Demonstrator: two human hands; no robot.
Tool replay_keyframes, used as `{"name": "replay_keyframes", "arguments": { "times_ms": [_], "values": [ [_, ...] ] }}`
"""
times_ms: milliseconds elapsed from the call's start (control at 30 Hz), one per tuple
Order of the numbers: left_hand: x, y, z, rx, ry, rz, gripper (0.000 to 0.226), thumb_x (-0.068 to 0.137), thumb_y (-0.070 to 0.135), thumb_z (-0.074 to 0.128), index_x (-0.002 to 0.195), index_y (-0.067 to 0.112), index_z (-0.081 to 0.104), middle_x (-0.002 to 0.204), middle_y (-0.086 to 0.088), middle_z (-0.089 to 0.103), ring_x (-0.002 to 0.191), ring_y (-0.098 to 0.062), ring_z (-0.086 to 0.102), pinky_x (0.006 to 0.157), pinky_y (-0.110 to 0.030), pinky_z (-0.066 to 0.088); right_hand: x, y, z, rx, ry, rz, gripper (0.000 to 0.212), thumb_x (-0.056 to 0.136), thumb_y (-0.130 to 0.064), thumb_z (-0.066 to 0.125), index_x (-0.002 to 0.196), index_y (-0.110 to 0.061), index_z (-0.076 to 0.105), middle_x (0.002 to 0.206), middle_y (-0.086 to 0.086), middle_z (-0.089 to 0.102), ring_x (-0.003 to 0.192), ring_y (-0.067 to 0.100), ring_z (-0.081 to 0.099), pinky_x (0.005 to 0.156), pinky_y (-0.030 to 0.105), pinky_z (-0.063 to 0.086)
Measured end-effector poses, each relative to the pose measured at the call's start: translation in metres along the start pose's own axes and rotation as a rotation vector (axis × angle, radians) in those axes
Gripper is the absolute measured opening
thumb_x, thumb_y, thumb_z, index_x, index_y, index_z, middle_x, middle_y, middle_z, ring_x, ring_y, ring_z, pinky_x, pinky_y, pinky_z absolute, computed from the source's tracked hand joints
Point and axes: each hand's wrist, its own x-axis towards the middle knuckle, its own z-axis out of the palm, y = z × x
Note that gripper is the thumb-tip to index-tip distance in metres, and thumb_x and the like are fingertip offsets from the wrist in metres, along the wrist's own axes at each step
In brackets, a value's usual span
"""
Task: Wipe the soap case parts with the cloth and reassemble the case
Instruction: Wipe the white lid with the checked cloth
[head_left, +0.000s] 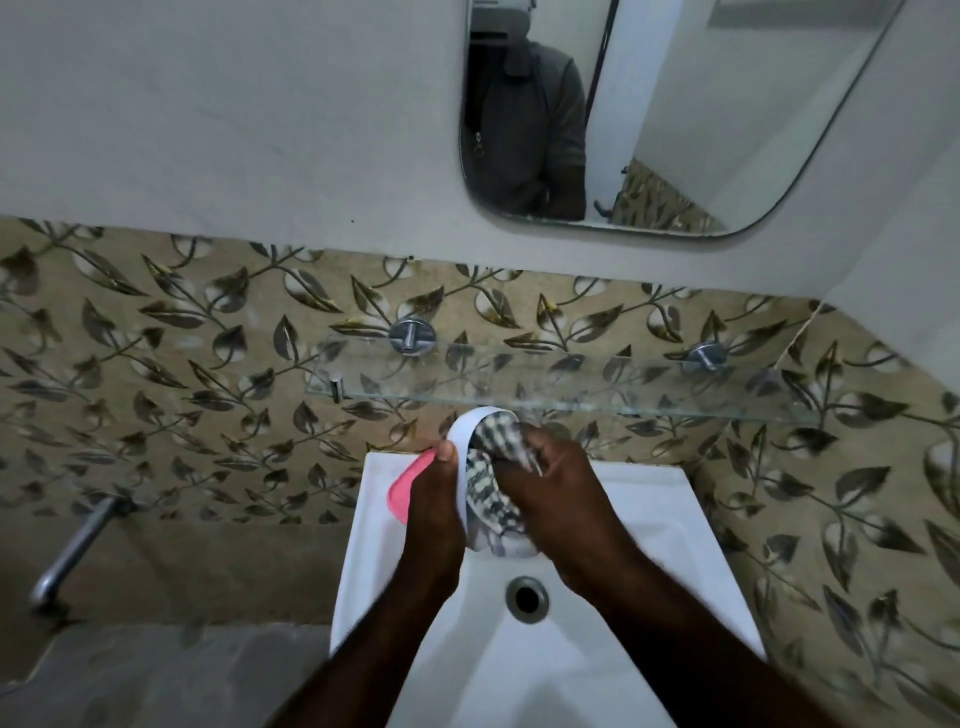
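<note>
White oval plastic soap case shell is up over the back edge of the white ceramic basin, just below the clear glass shelf. On my feed the left hand grips it, thumb tip on its rim. The right hand is clenched round the black-and-white checked cloth, pressing it into the shell's hollow; a loose end hangs down between the wrists. A pink plastic case piece shows just left of the left hand, over the basin's back left corner; whether those fingers hold it too, I cannot tell.
</note>
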Motion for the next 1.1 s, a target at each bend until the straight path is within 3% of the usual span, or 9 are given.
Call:
{"name": "replay_keyframes", "arguments": {
  "times_ms": [100,167,300,433,667,733,900,967,1100],
  "values": [
    [-0.004,0.003,-0.001,-0.025,0.008,-0.046,0.065,0.080,0.060,0.048,0.114,0.008,0.067,0.109,-0.018,0.072,0.101,-0.027,0.070,0.083,-0.037,0.057,-0.004,0.006,-0.005,-0.467,-0.115,-0.351,0.027,0.077,-0.006,0.062,0.068,-0.032,0.057,0.072,-0.009,0.060,0.069,0.003,0.058,0.061,0.020,0.043],
    [-0.005,0.007,-0.003,-0.022,0.006,-0.088,0.069,0.073,0.062,0.048,0.113,0.009,0.068,0.107,-0.019,0.072,0.101,-0.029,0.069,0.088,-0.042,0.054,-0.006,0.013,-0.010,-0.662,-0.221,-0.474,0.013,0.074,-0.014,0.062,0.073,-0.027,0.060,0.079,-0.005,0.058,0.076,0.010,0.057,0.063,0.025,0.043],
    [-0.003,0.008,-0.004,0.056,0.057,-0.098,0.055,0.083,0.059,0.047,0.111,0.016,0.068,0.099,-0.017,0.075,0.088,-0.029,0.072,0.073,-0.039,0.058,-0.013,0.033,-0.019,-0.938,-0.341,-0.511,0.024,0.079,-0.033,0.050,0.095,-0.023,0.065,0.090,-0.002,0.057,0.085,0.018,0.056,0.063,0.031,0.045],
    [-0.007,0.006,-0.001,0.083,0.082,-0.140,0.051,0.089,0.057,0.044,0.108,0.016,0.069,0.095,-0.017,0.075,0.081,-0.029,0.074,0.064,-0.037,0.060,-0.012,0.030,-0.019,-1.127,-0.221,-0.600,0.031,0.076,-0.040,0.049,0.094,-0.023,0.067,0.084,-0.005,0.058,0.075,0.019,0.059,0.049,0.028,0.044],
    [-0.006,0.010,0.012,0.097,0.005,-0.127,0.037,0.095,0.042,0.046,0.108,0.015,0.069,0.096,-0.005,0.077,0.086,-0.018,0.073,0.071,-0.030,0.057,0.007,0.015,-0.021,-0.834,0.243,-0.454,0.043,0.061,-0.029,0.052,0.101,-0.024,0.068,0.094,-0.003,0.065,0.085,0.021,0.062,0.064,0.029,0.048],
    [-0.008,0.008,0.014,0.027,-0.006,-0.153,0.037,0.097,0.040,0.043,0.104,0.015,0.069,0.087,-0.003,0.078,0.078,-0.015,0.074,0.063,-0.027,0.058,0.000,0.017,-0.017,-0.874,0.210,-0.434,0.039,0.063,-0.031,0.050,0.098,-0.027,0.065,0.091,-0.003,0.062,0.082,0.021,0.061,0.059,0.031,0.048],
    [-0.006,0.004,0.003,0.047,0.081,-0.197,0.054,0.090,0.060,0.043,0.090,0.018,0.077,0.088,-0.019,0.075,0.073,-0.030,0.072,0.065,-0.038,0.055,-0.024,0.036,-0.015,-0.951,-0.158,-0.484,0.024,0.072,-0.024,0.062,0.096,-0.027,0.061,0.094,-0.006,0.055,0.081,0.017,0.058,0.059,0.028,0.045],
    [-0.011,-0.001,0.004,0.023,0.070,-0.209,0.053,0.093,0.055,0.042,0.084,0.018,0.079,0.081,-0.015,0.075,0.068,-0.027,0.072,0.061,-0.035,0.055,-0.025,0.036,-0.019,-1.015,-0.142,-0.512,0.026,0.070,-0.026,0.057,0.095,-0.028,0.060,0.094,-0.006,0.059,0.079,0.016,0.059,0.056,0.024,0.043],
    [-0.012,-0.008,0.010,-0.019,0.025,-0.299,0.051,0.096,0.050,0.039,0.105,0.011,0.070,0.092,-0.014,0.075,0.080,-0.026,0.072,0.068,-0.035,0.056,-0.013,0.034,-0.023,-1.118,0.026,-0.611,0.026,0.066,-0.026,0.062,0.091,-0.020,0.067,0.090,0.000,0.065,0.078,0.024,0.064,0.051,0.026,0.044]
  ]
}}
